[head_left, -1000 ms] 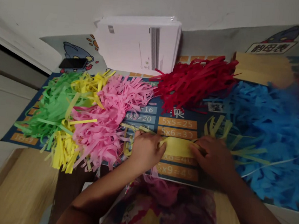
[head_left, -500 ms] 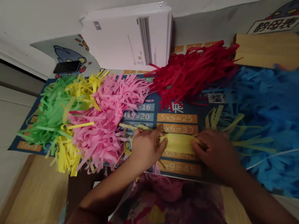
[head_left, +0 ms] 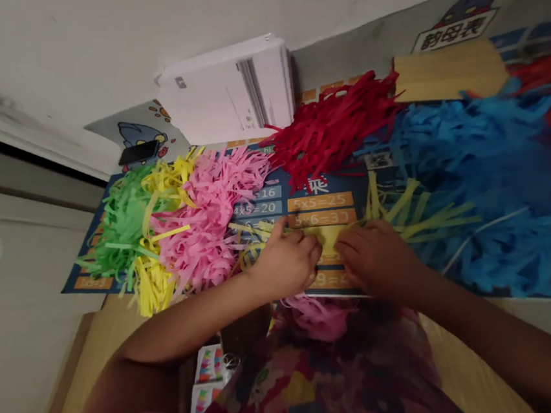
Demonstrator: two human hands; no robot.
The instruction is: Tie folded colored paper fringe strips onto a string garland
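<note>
A yellow fringed paper strip (head_left: 329, 241) lies on the chart between my hands, with cut ends spreading out to both sides. My left hand (head_left: 289, 263) is curled over its left part, the fingers bent and partly hiding it. At the right part, my right hand (head_left: 381, 261) closes on it with the fingertips pressed down. Its right-hand fringe (head_left: 402, 209) fans out past my right hand towards a blue fringed paper pile (head_left: 502, 183). Left of my left hand is a pink fringed paper bunch (head_left: 210, 220).
Yellow fringe (head_left: 155, 286) and green fringe (head_left: 125, 224) lie at the left. Red fringe (head_left: 336, 131) sits behind my hands, near a leaning stack of white boards (head_left: 228, 91). A black phone (head_left: 139, 152) and a tan paper piece (head_left: 449, 74) are farther back. Pink paper (head_left: 320, 318) rests on my lap.
My left fingers have curled further over the yellow strip, and my hands are closer together, so less of its middle shows. The camera view has shifted and tilted.
</note>
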